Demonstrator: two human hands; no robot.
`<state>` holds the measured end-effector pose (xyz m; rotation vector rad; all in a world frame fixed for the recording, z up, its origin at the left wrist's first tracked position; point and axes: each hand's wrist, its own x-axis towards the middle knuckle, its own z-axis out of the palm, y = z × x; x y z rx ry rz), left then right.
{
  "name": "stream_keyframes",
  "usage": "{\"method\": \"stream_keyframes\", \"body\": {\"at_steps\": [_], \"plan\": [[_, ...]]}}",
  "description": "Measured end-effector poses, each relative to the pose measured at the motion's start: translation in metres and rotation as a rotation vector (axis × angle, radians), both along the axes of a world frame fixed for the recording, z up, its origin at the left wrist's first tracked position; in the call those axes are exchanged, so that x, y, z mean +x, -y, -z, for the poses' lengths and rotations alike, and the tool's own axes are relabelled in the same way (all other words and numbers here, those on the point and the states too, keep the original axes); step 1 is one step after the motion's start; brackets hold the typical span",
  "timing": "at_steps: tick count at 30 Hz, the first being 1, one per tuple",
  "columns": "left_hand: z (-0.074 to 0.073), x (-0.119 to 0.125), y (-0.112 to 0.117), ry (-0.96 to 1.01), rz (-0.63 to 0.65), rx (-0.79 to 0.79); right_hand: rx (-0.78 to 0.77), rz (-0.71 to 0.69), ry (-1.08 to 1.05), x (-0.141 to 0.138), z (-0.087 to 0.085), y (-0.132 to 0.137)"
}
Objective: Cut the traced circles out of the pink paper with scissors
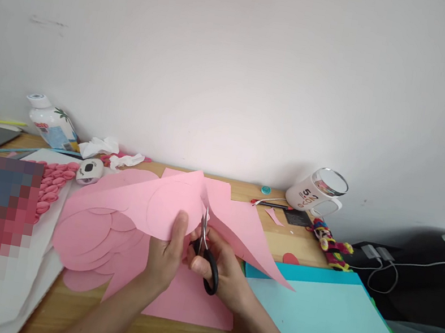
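My left hand (167, 257) grips a sheet of pink paper (135, 197) near its lower edge, thumb on top. A circle outline is drawn on that sheet beside the thumb. In my right hand (220, 264) is a pair of scissors (210, 270) with black handles, blades pointing up at the paper along the right of the outline. A partly cut strip of the paper curls away to the right, over my right hand. Beneath lie more pink sheets (189, 304), and a pile of pink paper circles (83, 236) is at the left.
Light blue sheets (332, 324) lie at the right. Behind them are a white mug (307, 196), a small colourful figure (329, 245) and a pen (276, 205). A bottle (53, 122), a white round device (89, 170) and crumpled tissue (99, 146) are at the back left.
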<state>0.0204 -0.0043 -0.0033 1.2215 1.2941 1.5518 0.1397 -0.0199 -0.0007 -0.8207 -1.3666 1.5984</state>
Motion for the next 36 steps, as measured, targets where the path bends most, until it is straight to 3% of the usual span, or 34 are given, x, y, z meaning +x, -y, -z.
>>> {"method": "stream_keyframes", "body": {"at_steps": [13,28,36], "plan": [[0.0089,0.0047,0.0055,-0.034,0.029,-0.006,0.108,0.084,0.093,-0.0056,-0.0050,-0.0002],[0.0088,0.0028,0.0058,-0.031,0.103,-0.057,0.064,0.080,0.062,-0.0049,-0.0057,-0.0002],[0.0011,0.0037,0.0063,0.035,0.175,-0.135,0.020,0.084,0.034,-0.0042,-0.0037,-0.0004]]}}
